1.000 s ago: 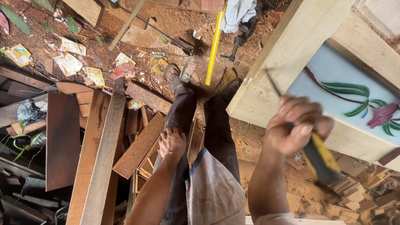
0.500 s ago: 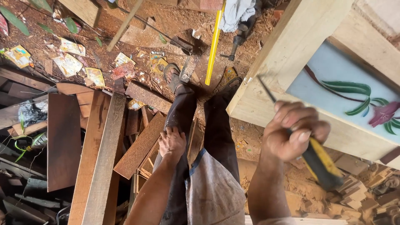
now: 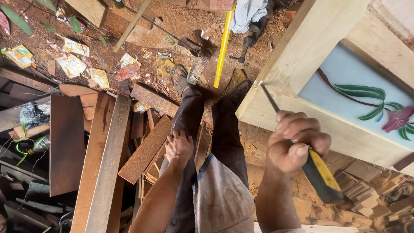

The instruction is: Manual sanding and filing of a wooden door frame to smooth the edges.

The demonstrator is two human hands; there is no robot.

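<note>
A screwdriver [image 3: 302,142] with a yellow and black handle sits in the person's right hand [image 3: 295,144], at the right of the head view. The grip is a closed fist wrapped tight around the upper part of the handle, thumb pressed on top; the black butt of the handle sticks out below the fist toward the lower right. The thin dark metal shaft runs up and to the left from the fist, and its tip meets the near corner of a pale wooden frame [image 3: 302,64]. Whether the tip is pressed into the wood or only touching cannot be told.

The frame is made of light, unpainted timber and fills the upper right. Set into it is a pale blue glass panel [image 3: 345,92] painted with green leaves and a pink flower.

The left hand [image 3: 179,146] lies flat and empty, fingers spread loosely, on the person's left thigh. The legs wear dark trousers [image 3: 226,133], and a grey cloth [image 3: 220,198] hangs in front of the waist. Both feet stand in sandals on an earth floor [image 3: 181,26] covered in sawdust.

Between and beyond the feet a yellow stick [image 3: 223,47] lies on the ground, pointing away. Near its far end rests a power drill [image 3: 250,39], partly under a pale rag [image 3: 248,13]. To the left lie dark wooden planks [image 3: 101,164] and offcuts, stacked loosely, with scraps of coloured paper [image 3: 71,64] scattered past them.
</note>
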